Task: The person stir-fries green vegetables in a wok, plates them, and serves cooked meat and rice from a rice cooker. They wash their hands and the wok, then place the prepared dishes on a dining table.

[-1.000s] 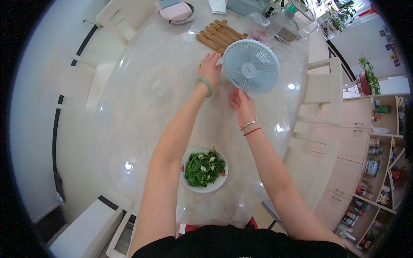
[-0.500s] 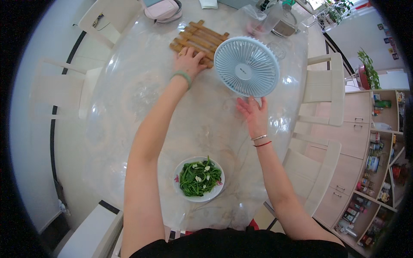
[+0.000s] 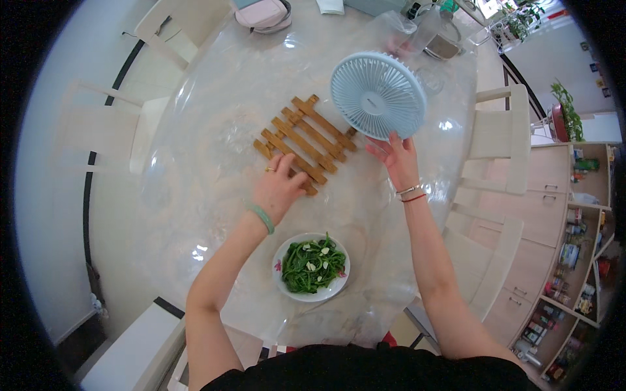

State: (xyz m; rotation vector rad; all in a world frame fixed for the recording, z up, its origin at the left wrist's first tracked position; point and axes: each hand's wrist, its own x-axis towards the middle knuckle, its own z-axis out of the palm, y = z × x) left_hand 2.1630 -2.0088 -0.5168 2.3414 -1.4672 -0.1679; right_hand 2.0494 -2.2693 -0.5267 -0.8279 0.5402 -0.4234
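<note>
A slatted wooden trivet point(image 3: 303, 143) lies at a slant on the table. My left hand point(image 3: 279, 187) is closed on its near edge, fingertips over the end slats. To the right of the trivet stands a light blue desk fan point(image 3: 378, 98), its round grille tilted up. My right hand point(image 3: 396, 159) has its fingers at the fan's near lower rim and grips it there; some fingertips are hidden behind the grille. Nearest my body is a white bowl point(image 3: 279, 274) with pink flower marks, holding cooked green vegetables point(image 3: 313, 264) with pale garlic pieces.
The table point(image 3: 195, 176) has a shiny clear cover. At its far side are a pink pouch point(image 3: 264, 16), a clear plastic bag point(image 3: 391, 29) and a clear jug point(image 3: 443, 42). White chairs point(image 3: 499, 137) stand around it. Shelves of jars point(image 3: 567, 254) are at the right.
My left hand has drawn the trivet toward me, away from the far side of the table. The fan's grille is tilted a little differently, and my right hand's fingers have come onto its rim.
</note>
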